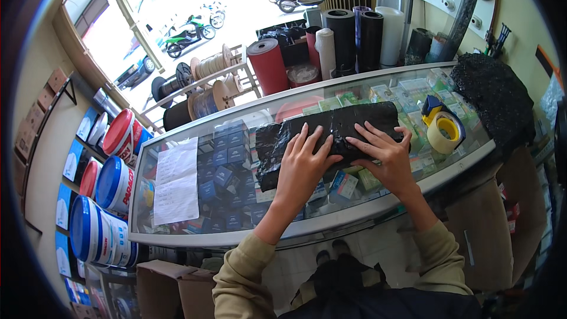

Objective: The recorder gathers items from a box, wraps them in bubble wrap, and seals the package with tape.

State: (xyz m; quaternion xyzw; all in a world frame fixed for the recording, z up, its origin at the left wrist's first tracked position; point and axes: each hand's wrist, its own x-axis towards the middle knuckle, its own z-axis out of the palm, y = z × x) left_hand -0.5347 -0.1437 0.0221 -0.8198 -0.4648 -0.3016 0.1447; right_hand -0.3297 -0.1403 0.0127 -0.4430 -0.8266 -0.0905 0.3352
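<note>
A long bundle wrapped in black plastic [277, 146] lies across the glass counter [207, 231]. Flat on its left part rests my left hand [306, 156], fingers spread. My right hand [381, 150] presses on the right part, its fingers stretched out and the thumb along the near edge. Neither hand grips anything. To the right of the bundle stands a tape dispenser [442, 124] with a roll of clear tape in a blue and yellow frame. What the plastic covers is hidden.
A handwritten paper sheet [176, 183] lies at the counter's left. Crumpled black plastic [493, 94] covers its right end. Upright rolls [339, 41] stand behind it, and paint buckets [88, 230] are stacked at left. Cardboard boxes [481, 230] sit near right. Small boxes show under the glass.
</note>
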